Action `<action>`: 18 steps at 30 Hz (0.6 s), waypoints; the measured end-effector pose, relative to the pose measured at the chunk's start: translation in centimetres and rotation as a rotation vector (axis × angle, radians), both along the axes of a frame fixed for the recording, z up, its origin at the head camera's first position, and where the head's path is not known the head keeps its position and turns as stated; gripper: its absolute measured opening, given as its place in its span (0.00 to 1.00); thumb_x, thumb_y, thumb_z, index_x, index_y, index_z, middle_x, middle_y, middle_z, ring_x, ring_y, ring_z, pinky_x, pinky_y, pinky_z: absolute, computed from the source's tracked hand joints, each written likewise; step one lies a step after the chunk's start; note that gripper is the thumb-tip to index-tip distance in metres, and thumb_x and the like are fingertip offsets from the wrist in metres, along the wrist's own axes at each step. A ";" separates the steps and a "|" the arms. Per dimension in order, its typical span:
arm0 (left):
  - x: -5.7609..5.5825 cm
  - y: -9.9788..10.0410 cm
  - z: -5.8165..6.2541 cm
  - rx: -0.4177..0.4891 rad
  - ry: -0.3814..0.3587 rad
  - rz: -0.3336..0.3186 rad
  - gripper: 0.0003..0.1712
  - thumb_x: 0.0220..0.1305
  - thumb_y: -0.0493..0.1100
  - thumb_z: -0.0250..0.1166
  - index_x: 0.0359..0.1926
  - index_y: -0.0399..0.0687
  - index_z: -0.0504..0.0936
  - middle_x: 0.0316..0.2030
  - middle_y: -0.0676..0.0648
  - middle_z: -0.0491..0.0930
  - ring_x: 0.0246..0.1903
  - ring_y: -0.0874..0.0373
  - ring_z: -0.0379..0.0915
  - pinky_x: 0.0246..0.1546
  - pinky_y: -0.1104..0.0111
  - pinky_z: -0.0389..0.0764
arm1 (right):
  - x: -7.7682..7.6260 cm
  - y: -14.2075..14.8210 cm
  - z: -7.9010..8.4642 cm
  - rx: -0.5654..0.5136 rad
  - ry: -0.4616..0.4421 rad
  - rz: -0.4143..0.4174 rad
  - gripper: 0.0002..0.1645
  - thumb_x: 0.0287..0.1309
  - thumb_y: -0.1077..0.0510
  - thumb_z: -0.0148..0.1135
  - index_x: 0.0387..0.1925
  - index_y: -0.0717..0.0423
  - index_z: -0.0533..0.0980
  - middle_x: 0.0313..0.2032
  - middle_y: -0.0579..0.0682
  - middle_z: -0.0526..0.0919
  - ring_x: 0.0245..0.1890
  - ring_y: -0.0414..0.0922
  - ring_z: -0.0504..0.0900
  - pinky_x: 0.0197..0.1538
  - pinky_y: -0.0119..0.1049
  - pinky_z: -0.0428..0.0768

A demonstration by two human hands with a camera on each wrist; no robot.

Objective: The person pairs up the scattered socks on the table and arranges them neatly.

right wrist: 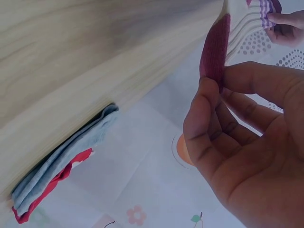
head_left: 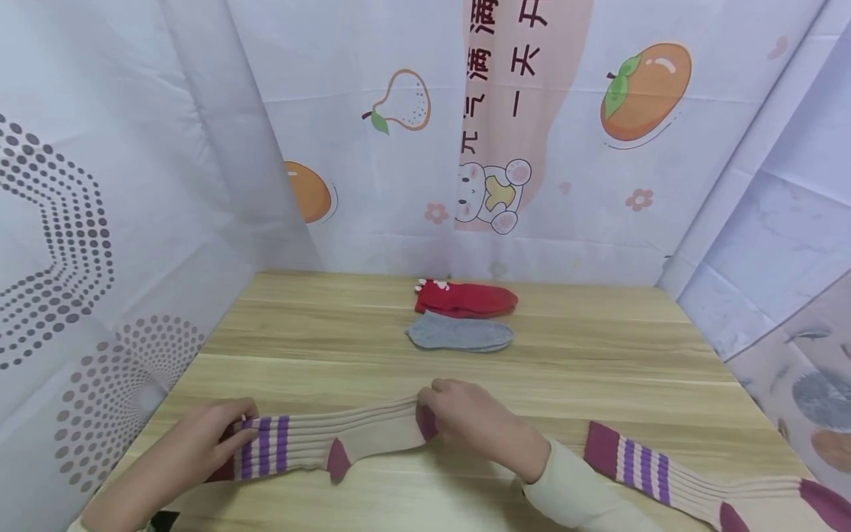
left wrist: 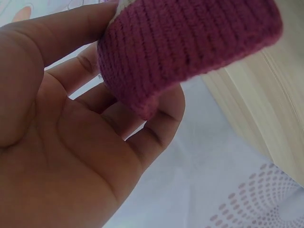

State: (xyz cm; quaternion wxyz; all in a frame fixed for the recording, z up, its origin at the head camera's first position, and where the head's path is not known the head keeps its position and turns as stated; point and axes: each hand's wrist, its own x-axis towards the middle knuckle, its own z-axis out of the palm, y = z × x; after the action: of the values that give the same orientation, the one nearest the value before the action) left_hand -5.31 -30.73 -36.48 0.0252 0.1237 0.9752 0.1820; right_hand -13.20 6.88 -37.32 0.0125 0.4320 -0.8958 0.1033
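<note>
A long cream ribbed sock with purple stripes, a maroon heel and a maroon toe stretches between both hands. My left hand grips it at the striped end; the maroon cuff lies between thumb and fingers in the left wrist view. At the other end, my right hand pinches the maroon toe between thumb and index finger. A matching sock lies flat on the table to the right, its toe running to the picture's edge.
Toward the back of the wooden table, a pair of grey socks lies just in front of red socks. A printed curtain rises behind the table, with more sheets at both sides.
</note>
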 end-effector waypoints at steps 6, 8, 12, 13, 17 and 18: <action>-0.5 0.8 -0.1 -0.004 0.010 -0.029 0.07 0.60 0.38 0.71 0.34 0.52 0.80 0.22 0.63 0.71 0.21 0.71 0.62 0.22 0.73 0.70 | -0.2 0.9 0.0 -0.002 -0.012 -0.013 0.14 0.50 0.70 0.64 0.32 0.47 0.79 0.25 0.38 0.73 0.26 0.33 0.71 0.30 0.26 0.74; -0.7 1.1 -0.2 -0.002 0.020 -0.043 0.07 0.60 0.38 0.71 0.34 0.52 0.80 0.22 0.63 0.71 0.21 0.72 0.62 0.21 0.73 0.70 | -0.2 1.2 0.0 -0.007 -0.012 -0.013 0.14 0.50 0.71 0.64 0.31 0.47 0.79 0.25 0.38 0.73 0.26 0.32 0.71 0.30 0.26 0.75; -1.1 1.7 -0.4 0.012 0.038 -0.081 0.07 0.60 0.39 0.71 0.35 0.52 0.79 0.22 0.63 0.71 0.22 0.72 0.62 0.21 0.74 0.70 | -0.3 1.9 0.1 -0.033 0.008 -0.011 0.15 0.50 0.71 0.62 0.29 0.47 0.79 0.25 0.37 0.73 0.26 0.32 0.70 0.30 0.26 0.74; -1.2 1.9 -0.4 0.017 0.036 -0.088 0.07 0.60 0.39 0.70 0.35 0.51 0.79 0.22 0.63 0.71 0.22 0.72 0.62 0.21 0.74 0.71 | -0.3 2.1 0.1 -0.041 0.013 -0.010 0.15 0.49 0.71 0.62 0.29 0.47 0.79 0.25 0.37 0.73 0.26 0.32 0.71 0.30 0.26 0.74; -1.5 2.4 -0.4 0.040 0.038 -0.125 0.06 0.61 0.38 0.69 0.36 0.50 0.79 0.23 0.63 0.71 0.22 0.73 0.63 0.22 0.74 0.71 | -0.4 2.8 0.2 -0.058 0.028 -0.017 0.14 0.49 0.72 0.62 0.31 0.49 0.79 0.25 0.39 0.74 0.26 0.33 0.72 0.30 0.27 0.75; -1.6 2.5 -0.4 0.044 0.039 -0.132 0.06 0.62 0.38 0.69 0.36 0.50 0.79 0.24 0.63 0.71 0.22 0.73 0.63 0.22 0.74 0.71 | -0.3 2.9 0.3 -0.058 0.028 -0.020 0.14 0.49 0.72 0.62 0.32 0.50 0.80 0.26 0.39 0.74 0.26 0.34 0.72 0.31 0.28 0.76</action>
State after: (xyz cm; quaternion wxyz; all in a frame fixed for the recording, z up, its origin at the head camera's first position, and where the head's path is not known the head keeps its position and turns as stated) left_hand -6.92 -28.26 -36.88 0.0152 0.1916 0.9609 0.1991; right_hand -13.54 9.80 -37.05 0.0384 0.4241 -0.8964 0.1233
